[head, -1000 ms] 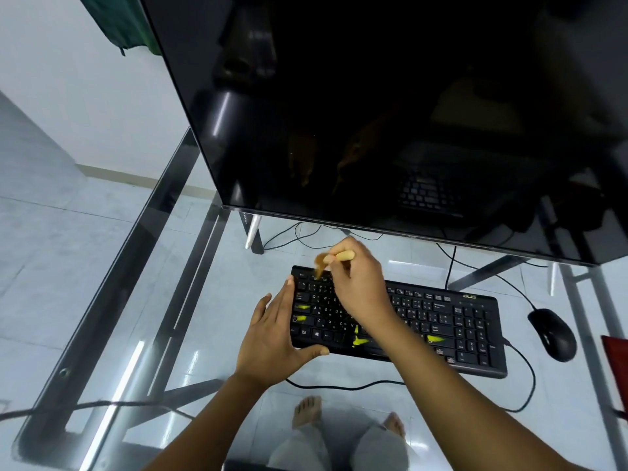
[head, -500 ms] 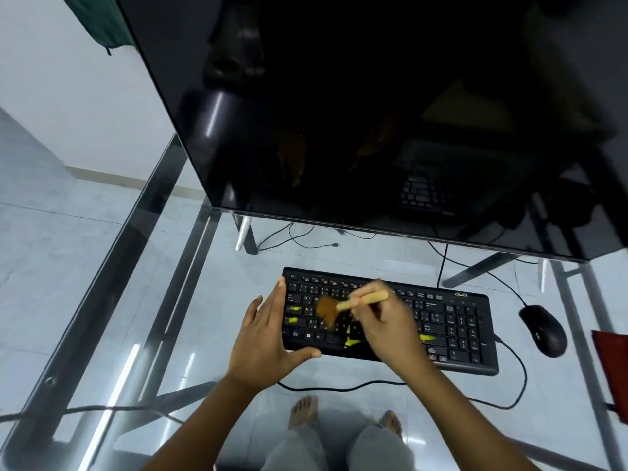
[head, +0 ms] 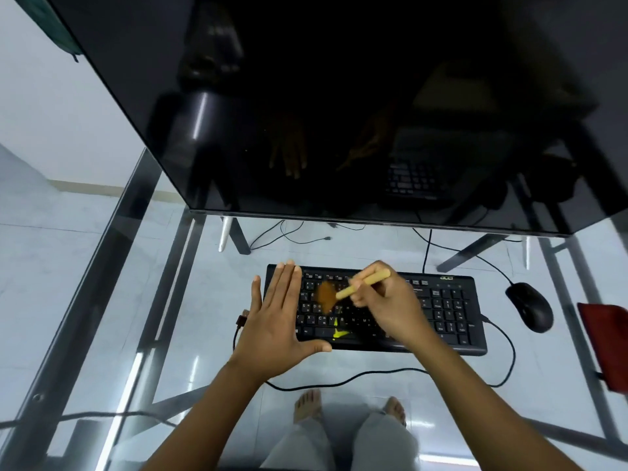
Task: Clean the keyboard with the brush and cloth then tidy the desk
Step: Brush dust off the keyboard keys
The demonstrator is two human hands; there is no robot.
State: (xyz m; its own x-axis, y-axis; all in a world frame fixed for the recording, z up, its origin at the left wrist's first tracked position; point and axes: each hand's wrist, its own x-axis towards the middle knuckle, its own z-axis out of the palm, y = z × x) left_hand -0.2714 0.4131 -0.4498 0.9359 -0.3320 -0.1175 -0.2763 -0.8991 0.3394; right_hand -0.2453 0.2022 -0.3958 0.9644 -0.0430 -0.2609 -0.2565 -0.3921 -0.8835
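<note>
Keyboard (head: 441, 311), black, lies flat on the glass table (head: 102, 300) below the dark monitor (head: 339, 96). The brush (head: 343, 292), blurred bristles over the left-centre keys, is gripped by its pale handle in the closed right hand (head: 390, 307). The left hand (head: 278, 321) lies open, fingers extended, steadying the keyboard's left end. A mouse (head: 530, 305) sits just right; a red item (head: 605, 341), possibly the cloth, lies at the far right edge. Judged stage: brushing under way; wiping and tidying remain.

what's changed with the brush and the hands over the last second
The right hand swept the brush from the keyboard's far left corner down onto the left-middle keys. It keeps its grip. The left hand still lies flat, steadying the keyboard's left end.
</note>
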